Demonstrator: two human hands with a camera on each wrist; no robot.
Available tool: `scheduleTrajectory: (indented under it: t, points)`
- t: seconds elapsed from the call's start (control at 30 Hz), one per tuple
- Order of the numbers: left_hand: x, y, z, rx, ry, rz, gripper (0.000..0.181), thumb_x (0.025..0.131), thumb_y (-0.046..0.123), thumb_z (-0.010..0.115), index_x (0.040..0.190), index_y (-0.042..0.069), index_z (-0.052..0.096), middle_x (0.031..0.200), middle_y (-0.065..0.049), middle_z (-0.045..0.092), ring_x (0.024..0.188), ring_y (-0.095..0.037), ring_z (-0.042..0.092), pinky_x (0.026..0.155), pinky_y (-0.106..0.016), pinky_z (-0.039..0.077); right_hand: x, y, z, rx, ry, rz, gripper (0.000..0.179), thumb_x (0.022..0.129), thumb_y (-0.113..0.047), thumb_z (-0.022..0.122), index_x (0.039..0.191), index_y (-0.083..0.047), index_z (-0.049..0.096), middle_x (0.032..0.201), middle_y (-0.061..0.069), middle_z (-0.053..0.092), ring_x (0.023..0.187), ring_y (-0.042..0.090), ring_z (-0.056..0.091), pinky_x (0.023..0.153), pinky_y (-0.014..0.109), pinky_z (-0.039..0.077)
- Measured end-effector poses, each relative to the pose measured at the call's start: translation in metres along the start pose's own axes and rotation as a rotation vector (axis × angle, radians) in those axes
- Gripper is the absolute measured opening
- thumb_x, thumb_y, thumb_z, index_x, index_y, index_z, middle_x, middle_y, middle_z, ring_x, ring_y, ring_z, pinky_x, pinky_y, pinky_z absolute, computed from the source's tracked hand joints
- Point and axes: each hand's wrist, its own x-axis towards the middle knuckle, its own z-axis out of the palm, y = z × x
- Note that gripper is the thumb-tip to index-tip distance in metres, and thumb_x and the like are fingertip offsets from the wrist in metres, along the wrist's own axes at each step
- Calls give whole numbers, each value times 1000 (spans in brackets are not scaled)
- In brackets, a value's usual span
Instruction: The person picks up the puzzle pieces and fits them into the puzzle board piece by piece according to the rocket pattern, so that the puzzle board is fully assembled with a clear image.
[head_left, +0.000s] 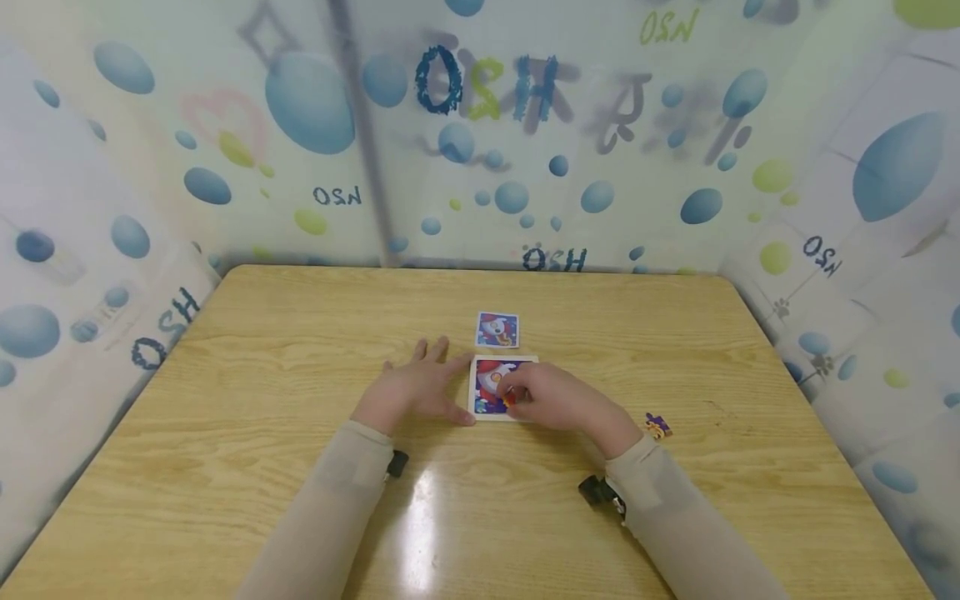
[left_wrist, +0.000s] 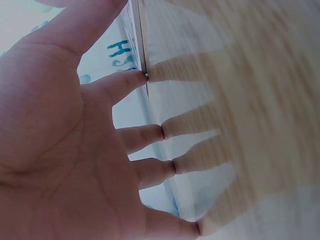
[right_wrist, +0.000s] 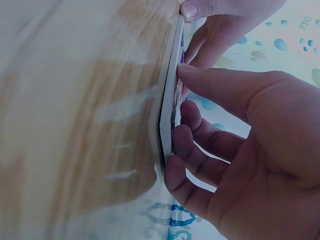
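Observation:
A small square jigsaw puzzle (head_left: 487, 398) with a white frame and a rocket picture lies on the table. My left hand (head_left: 422, 385) rests at its left side, fingers spread, with thumb and forefinger at the frame's edge; in the left wrist view several fingertips touch the tabletop. Over the puzzle's right half, my right hand (head_left: 555, 398) pinches a puzzle piece (head_left: 510, 400) with red and orange on it, down at the picture. This hand covers much of that half. In the right wrist view its thumb (right_wrist: 215, 82) reaches the board's face, the other fingers curled beside the edge.
A picture card (head_left: 498, 330) with the same rocket lies just behind the puzzle. One loose purple and orange puzzle piece (head_left: 657, 426) is on the wooden table (head_left: 300, 333), right of my right wrist. Printed curtains (head_left: 465, 217) enclose the back and sides.

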Motion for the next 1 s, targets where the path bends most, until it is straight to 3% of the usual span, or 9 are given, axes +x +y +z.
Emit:
scheduleTrajectory:
  t: [0.13, 0.37, 0.6, 1.0]
  points:
    - [1, -1, 0, 1, -2, 2, 106, 91, 65, 82, 176, 36, 26, 187, -15, 1, 171, -50, -4, 121, -92, 6, 2, -2, 1, 18, -5, 37, 20, 104, -12, 76, 123, -16, 82, 122, 3, 78, 107, 19, 66, 107, 42, 61]
    - [2, -2, 0, -2, -7, -6, 106, 91, 65, 82, 176, 36, 26, 187, -14, 1, 171, -49, -4, 122, -92, 6, 7, -5, 2, 33, -17, 106, 18, 105, -12, 74, 121, -17, 82, 123, 3, 80, 106, 19, 68, 111, 45, 61]
    - [3, 0, 0, -4, -5, -11, 107, 90, 65, 83, 176, 36, 27, 187, -14, 1, 171, -48, -4, 122, -93, 6, 8, -2, 0, 45, -26, 100, 14, 106, -12, 73, 118, -17, 80, 110, 2, 78, 92, 17, 66, 92, 37, 62]
    - [1, 1, -1, -5, -7, -18, 107, 90, 64, 83, 176, 36, 27, 187, -14, 1, 171, -48, -4, 122, -92, 6, 7, 1, 0, 72, -31, 96, 14, 106, -13, 74, 118, -17, 81, 112, 2, 78, 92, 17, 65, 90, 35, 60]
